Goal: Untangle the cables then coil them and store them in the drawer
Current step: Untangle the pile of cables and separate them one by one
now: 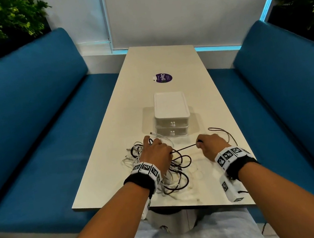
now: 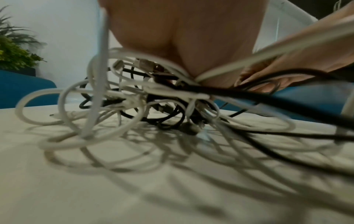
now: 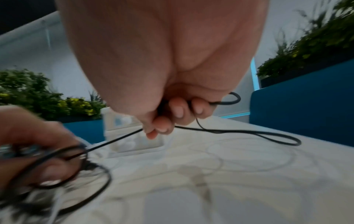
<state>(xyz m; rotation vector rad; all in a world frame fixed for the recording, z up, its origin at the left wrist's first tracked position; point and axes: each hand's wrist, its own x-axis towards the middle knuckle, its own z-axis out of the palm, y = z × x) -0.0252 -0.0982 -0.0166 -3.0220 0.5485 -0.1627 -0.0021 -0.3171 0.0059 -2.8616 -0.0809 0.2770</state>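
A tangle of white and black cables (image 1: 174, 175) (image 2: 143, 97) lies on the near end of the pale table (image 1: 164, 60). My left hand (image 1: 155, 150) (image 3: 38, 151) sits on the tangle's far side, its fingers curled round loops of it. My right hand (image 1: 208, 143) (image 3: 168, 118) grips a black cable (image 1: 184, 148) (image 3: 249, 133), which runs taut between the two hands and loops loosely to the right. A white two-drawer unit (image 1: 172, 124) (image 3: 134, 136) stands just beyond the hands, both drawers closed.
A round purple sticker (image 1: 162, 78) lies on the table farther back. Blue cushioned benches (image 1: 27, 125) (image 1: 293, 90) flank the table on both sides. The table's near edge (image 1: 167, 206) is just under my wrists. Plants stand behind the benches.
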